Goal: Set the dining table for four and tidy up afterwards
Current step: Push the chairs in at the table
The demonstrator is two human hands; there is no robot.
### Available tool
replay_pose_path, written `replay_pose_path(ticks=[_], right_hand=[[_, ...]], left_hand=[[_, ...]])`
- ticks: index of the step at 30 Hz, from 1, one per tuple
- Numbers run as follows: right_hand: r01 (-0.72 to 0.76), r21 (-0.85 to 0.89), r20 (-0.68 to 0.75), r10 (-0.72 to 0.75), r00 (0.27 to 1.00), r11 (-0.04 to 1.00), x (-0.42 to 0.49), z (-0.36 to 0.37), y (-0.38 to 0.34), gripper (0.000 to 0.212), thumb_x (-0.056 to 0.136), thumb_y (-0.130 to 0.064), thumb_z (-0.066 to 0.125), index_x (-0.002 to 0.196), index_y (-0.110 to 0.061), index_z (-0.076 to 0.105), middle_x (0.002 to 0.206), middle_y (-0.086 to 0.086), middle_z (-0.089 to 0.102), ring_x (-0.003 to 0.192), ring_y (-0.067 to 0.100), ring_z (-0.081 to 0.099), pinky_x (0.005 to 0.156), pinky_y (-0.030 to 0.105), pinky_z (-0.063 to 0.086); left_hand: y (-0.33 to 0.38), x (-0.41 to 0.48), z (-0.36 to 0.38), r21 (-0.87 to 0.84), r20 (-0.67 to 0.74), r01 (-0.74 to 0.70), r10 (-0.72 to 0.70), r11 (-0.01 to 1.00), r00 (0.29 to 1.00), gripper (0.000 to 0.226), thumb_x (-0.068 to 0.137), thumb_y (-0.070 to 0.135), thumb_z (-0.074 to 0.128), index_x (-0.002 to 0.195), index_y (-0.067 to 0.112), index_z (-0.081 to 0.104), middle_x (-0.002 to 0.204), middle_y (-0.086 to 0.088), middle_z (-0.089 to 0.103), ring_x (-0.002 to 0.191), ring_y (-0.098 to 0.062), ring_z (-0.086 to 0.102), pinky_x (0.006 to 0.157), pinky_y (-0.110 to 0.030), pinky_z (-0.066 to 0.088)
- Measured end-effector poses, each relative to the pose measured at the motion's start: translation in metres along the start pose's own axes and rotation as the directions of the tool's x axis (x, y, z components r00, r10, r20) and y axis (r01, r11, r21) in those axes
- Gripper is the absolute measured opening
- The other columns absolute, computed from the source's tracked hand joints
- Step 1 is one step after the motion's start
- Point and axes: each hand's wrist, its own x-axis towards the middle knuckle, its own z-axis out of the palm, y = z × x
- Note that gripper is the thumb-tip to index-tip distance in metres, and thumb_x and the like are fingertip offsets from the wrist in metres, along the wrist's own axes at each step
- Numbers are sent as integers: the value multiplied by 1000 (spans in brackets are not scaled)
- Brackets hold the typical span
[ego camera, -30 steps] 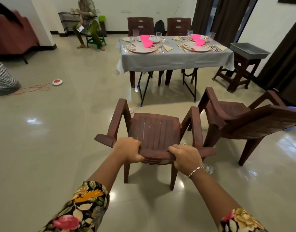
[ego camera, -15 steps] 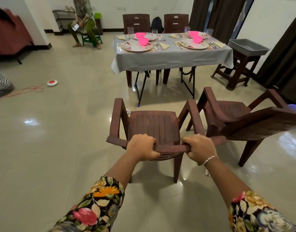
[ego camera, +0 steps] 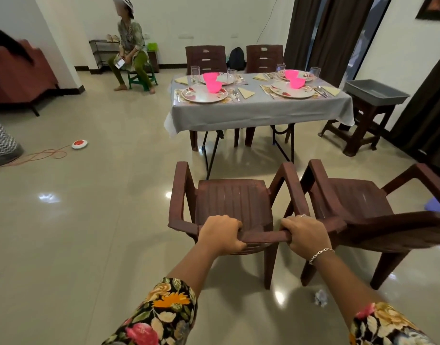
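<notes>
The brown plastic chair (ego camera: 232,202) is standing in the lower centre of the frame, seat facing the desk (ego camera: 260,112). The left hand (ego camera: 220,236) and right hand (ego camera: 306,235) are both gripping its top rail, fingers curled round it. A second chair (ego camera: 355,199) is standing just beside it, to the right. The desk, upper centre, is carrying four plates (ego camera: 197,96), so seating seems the step in hand; next, the chair needs steering forward to the desk's near side.
</notes>
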Motion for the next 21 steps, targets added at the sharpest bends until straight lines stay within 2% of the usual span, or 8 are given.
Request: replay_pose_path(ticks=[10, 13, 16, 18, 21], right_hand=[[-3, 19, 17, 2, 1000, 1000, 79, 33, 49, 33, 39, -17, 81, 57, -26, 56, 52, -9, 55, 46, 17, 53, 41, 24, 43], [25, 5, 23, -25, 999, 1000, 103, 38, 60, 33, 37, -17, 81, 55, -26, 55, 51, -9, 53, 43, 15, 52, 39, 23, 41], [37, -7, 24, -36, 999, 999, 124, 47, 71, 33, 38, -18, 80, 54, -27, 53, 50, -7, 52, 44, 14, 52, 40, 23, 42], [36, -10, 26, -36, 999, 999, 138, 53, 77, 33, 40, -20, 81, 54, -27, 52, 50, -8, 52, 44, 13, 52, 41, 26, 46], [46, -4, 38, -46, 998, 999, 162, 59, 86, 36, 38, -23, 85, 53, -28, 53, 49, -9, 52, 42, 11, 50, 40, 23, 41]], left_hand=[[-31, 84, -18, 36, 8, -57, 57, 998, 998, 26, 86, 38, 53, 94, 14, 60, 77, 0, 53, 71, -18, 51, 62, -27, 34], [-49, 103, -23, 58, 52, -72, 69, 996, 996, 24, 86, 33, 53, 99, 13, 59, 87, -5, 62, 80, -24, 58, 67, -30, 40], [-71, 119, -26, 116, 78, -3, -6, 993, 997, 24, 87, 28, 52, 102, 11, 59, 98, -10, 66, 91, -29, 62, 79, -35, 50], [-81, 130, -29, 145, 81, 24, -36, 989, 996, 23, 87, 26, 51, 101, 10, 60, 97, -10, 66, 90, -29, 63, 80, -35, 50], [-90, 151, -34, 144, 71, 27, -38, 989, 997, 20, 87, 24, 52, 95, 10, 62, 92, -9, 67, 84, -27, 64, 77, -33, 52]])
